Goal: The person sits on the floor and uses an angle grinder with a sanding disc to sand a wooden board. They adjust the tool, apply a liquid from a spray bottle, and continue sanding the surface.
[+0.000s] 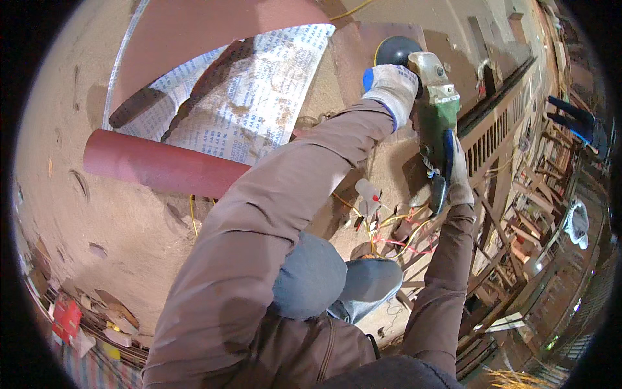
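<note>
My left hand [392, 92], in a white glove with blue patches, wraps round the front part of a green angle grinder [438, 107], beside its metal head. A round black pad [398, 50] is fitted at the head and lies over a flat brown piece [363, 40]; I cannot tell whether they touch. Lower down, my right hand [460, 174], also gloved, closes round the grinder's rear body from the right. Most of the right fingers are hidden behind the tool.
Left of my arm lie a reddish-brown sandpaper roll [159, 162] and a sheet with printed white backing [249, 87]. A slotted wooden frame [489, 146] stands at right. Yellow and red wires [389, 233] tangle near my knees. Another person's dark-trousered legs [573, 123] show far right.
</note>
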Tool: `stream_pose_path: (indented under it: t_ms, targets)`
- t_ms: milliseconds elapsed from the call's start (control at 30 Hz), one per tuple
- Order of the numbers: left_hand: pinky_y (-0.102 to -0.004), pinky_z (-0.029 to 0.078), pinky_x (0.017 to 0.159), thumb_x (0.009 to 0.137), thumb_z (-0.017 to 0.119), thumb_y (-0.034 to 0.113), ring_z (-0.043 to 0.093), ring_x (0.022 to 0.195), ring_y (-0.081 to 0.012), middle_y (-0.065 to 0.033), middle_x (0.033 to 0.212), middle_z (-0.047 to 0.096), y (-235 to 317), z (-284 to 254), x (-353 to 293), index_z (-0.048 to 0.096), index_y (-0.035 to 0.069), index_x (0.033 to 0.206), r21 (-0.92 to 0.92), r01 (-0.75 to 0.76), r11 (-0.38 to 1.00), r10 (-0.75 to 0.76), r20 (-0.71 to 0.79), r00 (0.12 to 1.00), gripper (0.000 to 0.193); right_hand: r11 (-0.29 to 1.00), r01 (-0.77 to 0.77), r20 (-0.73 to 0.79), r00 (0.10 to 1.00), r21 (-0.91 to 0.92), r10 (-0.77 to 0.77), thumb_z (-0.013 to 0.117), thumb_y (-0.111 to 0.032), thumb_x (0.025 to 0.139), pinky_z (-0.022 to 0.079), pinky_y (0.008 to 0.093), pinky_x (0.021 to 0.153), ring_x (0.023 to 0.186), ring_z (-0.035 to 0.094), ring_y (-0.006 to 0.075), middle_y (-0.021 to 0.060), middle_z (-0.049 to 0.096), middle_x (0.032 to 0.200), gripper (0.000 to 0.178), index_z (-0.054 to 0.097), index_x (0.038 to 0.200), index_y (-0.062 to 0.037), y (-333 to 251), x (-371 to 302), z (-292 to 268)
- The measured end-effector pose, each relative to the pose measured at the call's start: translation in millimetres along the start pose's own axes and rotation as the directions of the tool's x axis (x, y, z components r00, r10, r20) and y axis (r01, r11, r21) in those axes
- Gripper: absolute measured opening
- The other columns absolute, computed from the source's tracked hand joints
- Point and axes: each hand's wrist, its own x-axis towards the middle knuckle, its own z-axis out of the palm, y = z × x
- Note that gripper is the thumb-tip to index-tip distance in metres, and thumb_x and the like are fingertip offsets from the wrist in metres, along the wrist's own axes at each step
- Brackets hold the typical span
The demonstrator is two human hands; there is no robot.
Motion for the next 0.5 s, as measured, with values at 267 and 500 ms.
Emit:
stream_pose_path:
  t_ms: [267,500]
  targets:
    - [-0.0449,0.059,0.075,0.087,0.062,0.013,0.072,0.101,-0.0286,-0.008,0.106,0.075,6.1,-5.3,-18.1,0.077,0.017,0.105,0.047,-0.04,0.998,0.037,0.075,0.997,0.024,0.979,0.066,-0.034,0.997,-0.193,-0.074,0.059,-0.044,0.099,0.05,0.0269,0.073,0.083,0.061,0.0111,0.0061,0.066,0.1,0.046,0.061,0.116,-0.0009,7.4,-22.8,-0.3]
    - [-0.0463,0.058,0.081,0.086,0.063,0.016,0.071,0.102,-0.0301,-0.0131,0.107,0.074,0.6,14.0,-11.0,0.075,0.011,0.107,0.109,-0.066,0.992,0.067,-0.005,0.998,0.025,0.936,0.168,-0.005,0.984,-0.309,-0.179,0.06,-0.045,0.097,0.047,0.0282,0.088,0.096,0.06,0.0135,0.0075,0.067,0.11,0.052,0.062,0.121,0.0005,12.8,-26.2,-7.1]
